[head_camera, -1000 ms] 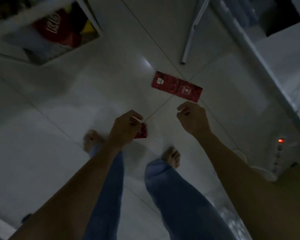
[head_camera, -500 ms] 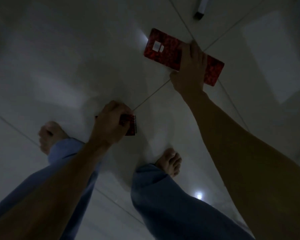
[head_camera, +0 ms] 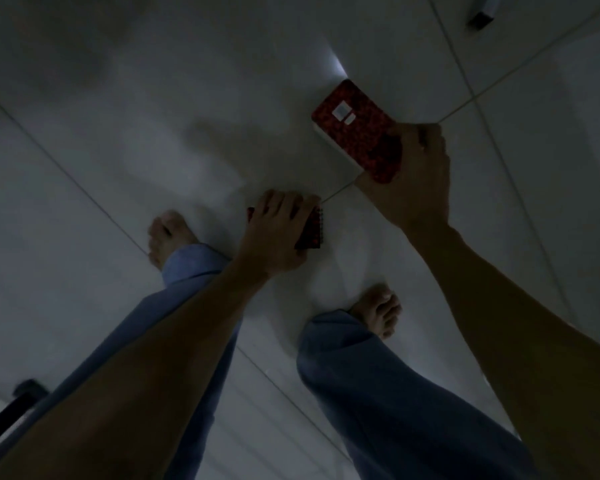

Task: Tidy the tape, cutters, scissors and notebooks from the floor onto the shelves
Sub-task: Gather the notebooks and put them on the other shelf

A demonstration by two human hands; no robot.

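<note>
The right hand (head_camera: 413, 174) grips the near end of the big notebook (head_camera: 355, 129), tilted up off the floor (head_camera: 118, 168) above a tile joint; the left hand (head_camera: 278, 233) curls round the small notebook (head_camera: 314, 230), held above the floor between the feet; best to raise both level, thumbs pressed on the covers so the pages stay closed, then stand and turn toward the shelves, which are out of view.
</note>
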